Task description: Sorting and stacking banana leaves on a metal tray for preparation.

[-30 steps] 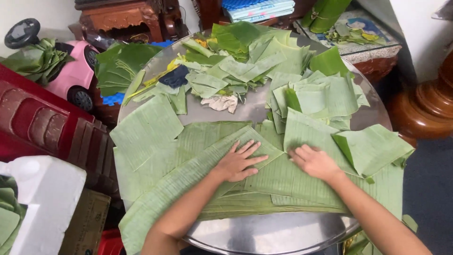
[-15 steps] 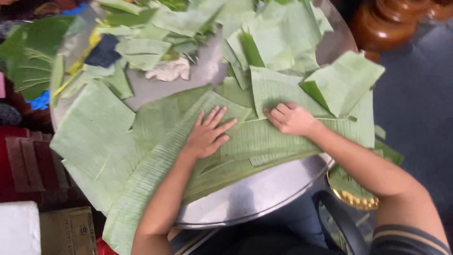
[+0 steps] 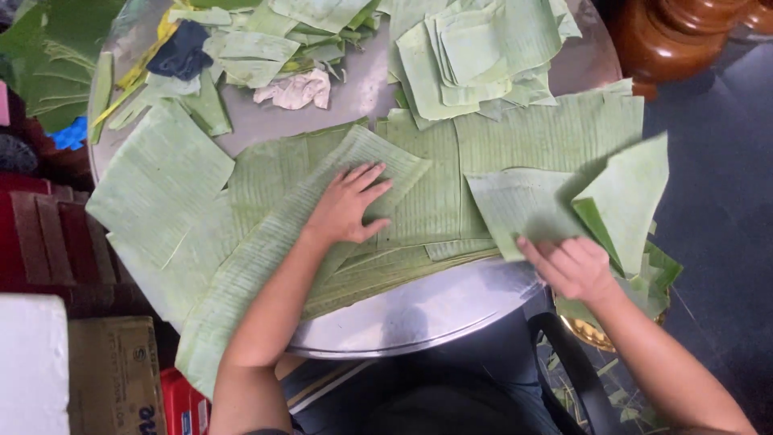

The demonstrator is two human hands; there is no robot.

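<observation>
Head view, from the left: 1 broad banana leaf sheet (image 3: 157, 181) overhangs the rim of the round metal tray table (image 3: 419, 310), untouched. Next, the left hand (image 3: 348, 205) lies flat, fingers spread, pressing on the long leaf strip (image 3: 266, 258) that runs diagonally across the layered leaves; it has kept this place over the last second. Further right, the right hand (image 3: 573, 266) has slid off the stack toward the table's right edge and now pinches the near corner of a cut leaf piece (image 3: 523, 205), fingers closed on it, with the piece's far side folded up into a raised flap (image 3: 632, 193). That piece is lifting free of the pile while the left hand anchors the rest. Behind, a stack of cut squares (image 3: 475, 52) sits well apart, and a crumpled cloth (image 3: 296, 89) lies to its left.
</observation>
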